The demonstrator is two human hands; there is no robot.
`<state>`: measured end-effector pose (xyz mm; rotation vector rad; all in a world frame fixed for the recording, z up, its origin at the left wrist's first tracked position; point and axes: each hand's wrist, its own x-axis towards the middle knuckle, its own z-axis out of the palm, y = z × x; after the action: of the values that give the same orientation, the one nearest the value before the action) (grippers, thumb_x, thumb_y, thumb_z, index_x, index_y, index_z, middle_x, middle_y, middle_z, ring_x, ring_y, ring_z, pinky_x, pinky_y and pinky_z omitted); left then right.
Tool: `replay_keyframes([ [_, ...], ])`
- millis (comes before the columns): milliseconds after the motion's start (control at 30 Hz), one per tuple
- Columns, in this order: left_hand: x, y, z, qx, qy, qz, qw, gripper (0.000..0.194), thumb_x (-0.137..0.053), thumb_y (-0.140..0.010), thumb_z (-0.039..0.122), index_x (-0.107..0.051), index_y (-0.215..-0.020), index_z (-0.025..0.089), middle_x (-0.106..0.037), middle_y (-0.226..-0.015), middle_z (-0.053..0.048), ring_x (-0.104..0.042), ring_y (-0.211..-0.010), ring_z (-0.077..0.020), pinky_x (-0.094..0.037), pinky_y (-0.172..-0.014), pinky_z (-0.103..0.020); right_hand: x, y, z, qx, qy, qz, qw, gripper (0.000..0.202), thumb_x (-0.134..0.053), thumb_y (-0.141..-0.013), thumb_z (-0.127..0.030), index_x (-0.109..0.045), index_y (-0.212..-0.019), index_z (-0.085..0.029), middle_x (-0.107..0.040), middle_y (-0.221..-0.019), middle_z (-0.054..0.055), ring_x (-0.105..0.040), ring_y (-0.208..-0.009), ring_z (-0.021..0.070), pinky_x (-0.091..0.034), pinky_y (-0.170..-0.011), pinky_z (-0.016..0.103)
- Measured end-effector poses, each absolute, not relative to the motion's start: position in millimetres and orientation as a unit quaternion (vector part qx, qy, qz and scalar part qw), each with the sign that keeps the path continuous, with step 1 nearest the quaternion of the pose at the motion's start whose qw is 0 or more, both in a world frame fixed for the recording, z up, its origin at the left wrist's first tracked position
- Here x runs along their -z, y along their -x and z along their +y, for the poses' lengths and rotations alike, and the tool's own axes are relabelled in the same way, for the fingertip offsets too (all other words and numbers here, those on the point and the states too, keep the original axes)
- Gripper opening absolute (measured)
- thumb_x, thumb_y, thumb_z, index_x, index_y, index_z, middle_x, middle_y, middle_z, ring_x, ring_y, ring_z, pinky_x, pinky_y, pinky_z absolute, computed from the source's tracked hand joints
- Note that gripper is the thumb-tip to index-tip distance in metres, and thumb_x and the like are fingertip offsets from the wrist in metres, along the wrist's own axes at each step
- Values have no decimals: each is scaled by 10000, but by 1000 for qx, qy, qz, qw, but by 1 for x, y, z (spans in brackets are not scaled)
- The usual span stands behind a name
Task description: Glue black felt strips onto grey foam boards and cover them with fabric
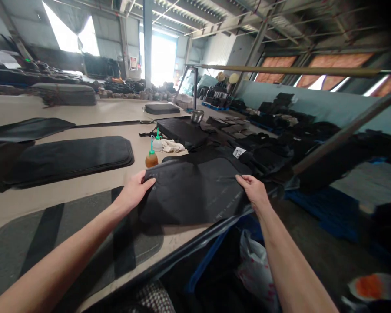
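A dark sheet of fabric [189,191] with rounded corners and faint pale marks is stretched between my two hands, over the front part of the table. My left hand [138,187] pinches its left edge, thumb on top. On the opposite edge, my right hand [252,187] grips it between thumb and fingers. To the left of my left hand lies a large dark panel [87,221] with two black straps across it. Just beyond the held sheet stand a squeeze bottle of amber liquid [151,160] and a clear squeeze bottle [157,143] with green tops.
Stacked dark panels [74,156] lie on the left of the pale table [143,93]. A cream cloth [172,146], a metal bowl [197,115] and a dark pile [263,152] are beyond my hands. A slanted metal pole [345,128] rises on the right. Below the edge hangs a plastic bag [256,261].
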<state>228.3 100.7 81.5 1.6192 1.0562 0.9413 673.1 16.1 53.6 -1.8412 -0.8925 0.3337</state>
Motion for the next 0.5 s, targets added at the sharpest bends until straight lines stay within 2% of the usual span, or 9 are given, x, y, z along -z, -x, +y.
replay_keyframes([
  [100,-96,-186,87,-386,-672,445,448,397,-671,-851,495,-706,-1076,169,-758,-1045,-59,-679,-985,-263,-536,-847,-346,-61,-638,13,-206,703,-394,555,571,-777,-683,-671,-711,-981,-189,-750,-857,60,-692,-740,237,-544,-677,340],
  [233,-105,-115,67,-403,-621,495,454,467,-746,-798,540,-718,-1092,178,-765,-1040,-54,-696,-943,-253,-564,-806,-324,-65,-579,24,-287,637,-427,573,533,-823,-664,-659,-717,-928,-209,-748,-839,51,-684,-693,222,-551,-637,332],
  [500,-104,30,15,-454,-488,594,450,667,-864,-681,517,-678,-1243,209,-769,-1056,-66,-736,-890,-239,-610,-748,-303,-54,-446,56,-391,555,-522,516,467,-811,-716,-632,-708,-863,-201,-697,-736,18,-598,-606,155,-444,-525,245],
])
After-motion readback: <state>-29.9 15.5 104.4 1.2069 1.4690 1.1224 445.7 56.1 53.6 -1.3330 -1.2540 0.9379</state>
